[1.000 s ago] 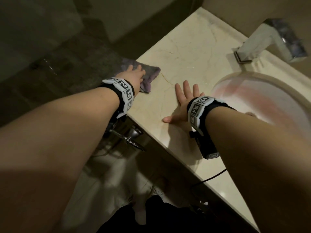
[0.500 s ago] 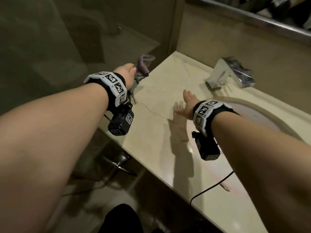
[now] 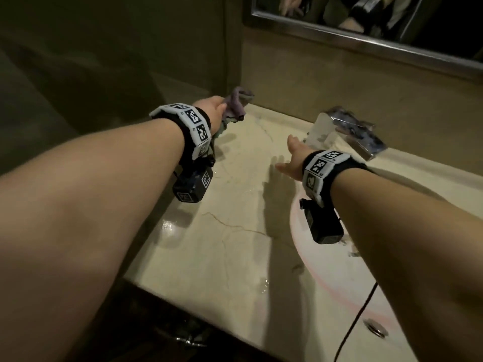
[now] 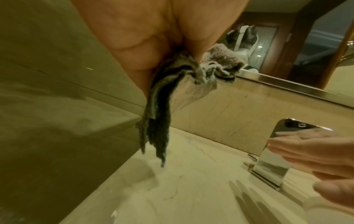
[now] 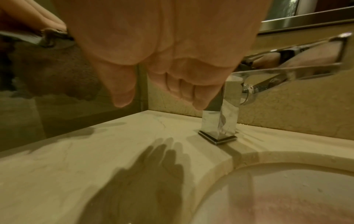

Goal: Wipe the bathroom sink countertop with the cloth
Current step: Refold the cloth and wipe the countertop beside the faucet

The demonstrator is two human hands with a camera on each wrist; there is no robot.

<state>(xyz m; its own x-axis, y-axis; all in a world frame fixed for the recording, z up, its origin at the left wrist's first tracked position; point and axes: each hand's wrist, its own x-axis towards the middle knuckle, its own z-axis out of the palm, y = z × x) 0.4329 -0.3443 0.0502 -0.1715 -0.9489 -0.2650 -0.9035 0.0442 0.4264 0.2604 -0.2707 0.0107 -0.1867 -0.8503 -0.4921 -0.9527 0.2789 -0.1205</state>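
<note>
A chrome faucet (image 3: 337, 131) stands at the back edge of the counter, its square base (image 5: 218, 137) flat on the stone and its spout reaching out over the basin; a metal-framed mirror (image 3: 366, 19) hangs on the wall above it; a round drain (image 3: 376, 331) sits in the basin's bottom.

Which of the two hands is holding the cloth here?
The left hand: its grip bunches the grey-purple cloth, which hangs above the beige marble countertop. The right hand holds nothing, fingers straight, near the chrome faucet.
</note>
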